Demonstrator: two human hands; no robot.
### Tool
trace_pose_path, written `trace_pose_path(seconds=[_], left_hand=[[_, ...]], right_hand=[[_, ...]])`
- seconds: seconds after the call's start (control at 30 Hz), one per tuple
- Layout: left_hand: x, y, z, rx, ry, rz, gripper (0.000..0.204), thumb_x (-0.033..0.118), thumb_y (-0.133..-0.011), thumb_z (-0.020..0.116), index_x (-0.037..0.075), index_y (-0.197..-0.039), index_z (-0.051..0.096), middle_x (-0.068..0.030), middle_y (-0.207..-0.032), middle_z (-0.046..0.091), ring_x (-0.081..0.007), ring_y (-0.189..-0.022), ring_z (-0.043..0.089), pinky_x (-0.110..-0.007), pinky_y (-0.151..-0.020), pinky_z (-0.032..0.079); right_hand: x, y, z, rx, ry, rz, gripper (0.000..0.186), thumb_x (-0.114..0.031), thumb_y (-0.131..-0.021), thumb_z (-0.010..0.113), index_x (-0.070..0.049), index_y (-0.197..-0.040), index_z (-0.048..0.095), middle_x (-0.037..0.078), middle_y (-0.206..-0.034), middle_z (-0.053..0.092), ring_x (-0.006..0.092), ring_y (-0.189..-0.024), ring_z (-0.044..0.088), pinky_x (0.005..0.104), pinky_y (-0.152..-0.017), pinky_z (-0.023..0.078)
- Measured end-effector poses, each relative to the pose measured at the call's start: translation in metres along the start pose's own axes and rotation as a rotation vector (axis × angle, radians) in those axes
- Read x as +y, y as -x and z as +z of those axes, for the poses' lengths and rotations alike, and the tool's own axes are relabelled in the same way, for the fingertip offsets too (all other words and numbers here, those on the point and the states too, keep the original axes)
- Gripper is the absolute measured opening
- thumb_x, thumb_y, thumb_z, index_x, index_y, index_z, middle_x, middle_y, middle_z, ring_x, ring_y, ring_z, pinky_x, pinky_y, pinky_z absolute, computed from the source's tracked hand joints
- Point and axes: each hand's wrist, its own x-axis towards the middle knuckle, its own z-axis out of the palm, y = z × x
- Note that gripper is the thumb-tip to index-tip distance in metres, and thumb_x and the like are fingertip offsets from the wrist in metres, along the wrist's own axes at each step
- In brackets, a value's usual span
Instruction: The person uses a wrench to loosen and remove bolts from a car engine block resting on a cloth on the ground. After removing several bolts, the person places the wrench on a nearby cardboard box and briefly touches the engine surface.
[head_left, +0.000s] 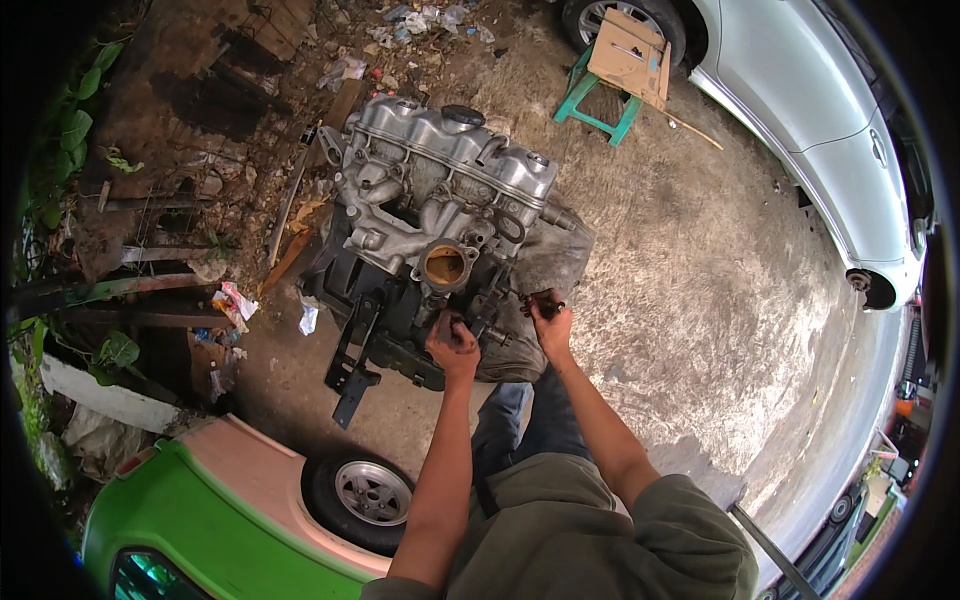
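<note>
A silver-grey car engine stands in front of me, its ribbed metal valve cover on the far side. Toward me, a round intake opening with a brownish inside faces up. Just below that opening, my left hand is closed against the engine's near side, fingers curled and dark with grease. What it grips is hidden. My right hand is held at the engine's right side, its greasy fingers pinched together around something small and dark that I cannot make out. A black metal bracket juts from the engine's near left.
A green stool with cardboard on top stands far right, beside a silver car. A green and pink car body with a wheel is near left. Wood scraps and litter lie along the left.
</note>
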Motion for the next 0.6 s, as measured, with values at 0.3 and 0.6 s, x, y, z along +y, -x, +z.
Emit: trace_pose_path(seconds=[0.3,0.6], left_hand=[[0.004,-0.001,0.0,0.017,0.021,-0.02,0.024,0.015,-0.087,0.043,-0.001,-0.079,0.058,-0.0156,-0.065,0.058,-0.0318,-0.053,0.055,-0.041,-0.051,0.046],[0.0,0.0,0.0,-0.009,0.03,-0.058,0.027,0.021,-0.09,0.043,0.001,-0.076,0.056,-0.0152,-0.065,0.058,-0.0335,-0.054,0.056,-0.042,-0.052,0.047]], right_hand=[[-0.011,0.008,-0.004,-0.084,0.334,-0.258,0.016,-0.003,-0.081,0.065,0.002,-0.095,0.06,0.018,-0.089,0.066,0.0342,-0.083,0.066,0.0376,-0.072,0.052],[-0.004,-0.002,-0.013,-0.383,0.527,-0.308,0.038,-0.004,-0.079,0.064,0.002,-0.114,0.049,0.024,-0.108,0.054,0.0445,-0.095,0.055,0.0459,-0.079,0.047]])
